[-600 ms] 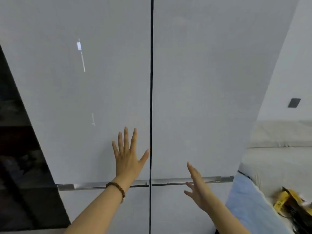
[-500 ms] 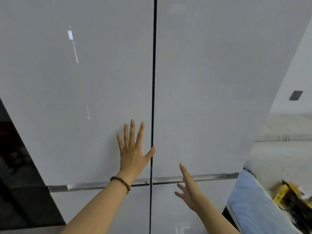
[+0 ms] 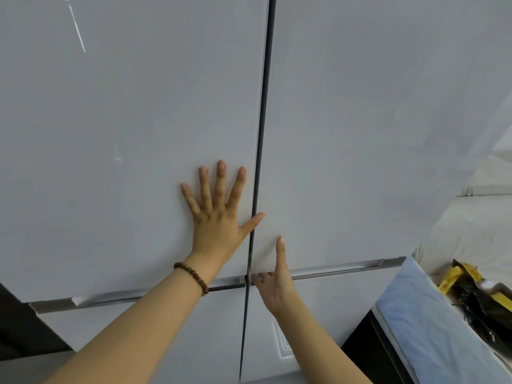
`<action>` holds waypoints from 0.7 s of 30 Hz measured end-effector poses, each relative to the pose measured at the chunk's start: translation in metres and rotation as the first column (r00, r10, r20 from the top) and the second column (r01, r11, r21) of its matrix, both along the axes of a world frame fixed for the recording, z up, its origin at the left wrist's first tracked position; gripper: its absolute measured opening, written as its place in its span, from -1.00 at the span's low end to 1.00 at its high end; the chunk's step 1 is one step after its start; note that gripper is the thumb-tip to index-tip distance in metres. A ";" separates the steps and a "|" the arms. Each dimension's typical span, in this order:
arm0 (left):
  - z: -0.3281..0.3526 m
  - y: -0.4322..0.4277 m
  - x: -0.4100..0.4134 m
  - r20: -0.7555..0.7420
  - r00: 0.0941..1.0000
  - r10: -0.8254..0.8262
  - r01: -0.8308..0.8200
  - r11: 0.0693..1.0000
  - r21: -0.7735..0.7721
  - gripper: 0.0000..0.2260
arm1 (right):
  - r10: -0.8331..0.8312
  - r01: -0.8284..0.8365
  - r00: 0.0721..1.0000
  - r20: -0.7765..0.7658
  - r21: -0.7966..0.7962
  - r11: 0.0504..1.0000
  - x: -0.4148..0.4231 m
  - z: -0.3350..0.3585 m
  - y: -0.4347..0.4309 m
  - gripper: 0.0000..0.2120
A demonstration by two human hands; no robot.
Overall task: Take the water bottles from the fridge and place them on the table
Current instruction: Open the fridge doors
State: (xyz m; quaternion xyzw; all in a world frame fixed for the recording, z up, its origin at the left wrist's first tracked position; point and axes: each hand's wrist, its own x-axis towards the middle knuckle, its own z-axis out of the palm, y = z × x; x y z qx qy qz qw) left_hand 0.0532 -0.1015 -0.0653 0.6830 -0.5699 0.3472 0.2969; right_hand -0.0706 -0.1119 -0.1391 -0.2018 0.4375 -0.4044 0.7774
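Note:
A tall pale grey fridge fills the view, its two upper doors closed and split by a dark vertical seam. My left hand [image 3: 219, 214] lies flat with fingers spread on the left door [image 3: 124, 148], its thumb reaching across the seam. My right hand [image 3: 275, 281] is at the lower inner corner of the right door [image 3: 374, 134], fingers curled into the metal handle groove [image 3: 346, 268], thumb pointing up along the door face. A bead bracelet sits on my left wrist. No water bottles are visible.
Lower fridge drawers [image 3: 194, 342] sit below the groove. A table with a light blue cloth [image 3: 432, 322] stands at the right, with a black and yellow bag [image 3: 476, 295] on it. A dark cabinet [image 3: 25, 328] borders the fridge's left side.
My view has moved closer to the fridge. My right hand has risen from below the groove to hook its fingers into it near the seam. My left hand has stayed flat on the left door.

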 end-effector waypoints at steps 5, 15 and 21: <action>0.003 0.003 -0.003 -0.042 0.999 -0.009 0.010 1.000 0.029 -0.14 | -0.045 0.046 0.999 -0.025 0.042 0.998 -0.001 0.007 0.006 -0.18; 0.019 0.020 -0.018 -0.161 0.986 0.036 0.007 0.966 0.259 -0.03 | 0.004 -0.003 1.000 -0.022 0.045 0.999 -0.017 -0.003 0.028 0.21; 0.032 0.066 -0.059 -0.517 0.836 -0.182 0.414 0.827 0.379 0.09 | 0.091 -0.090 0.995 -0.051 0.019 0.996 -0.077 -0.003 0.079 0.01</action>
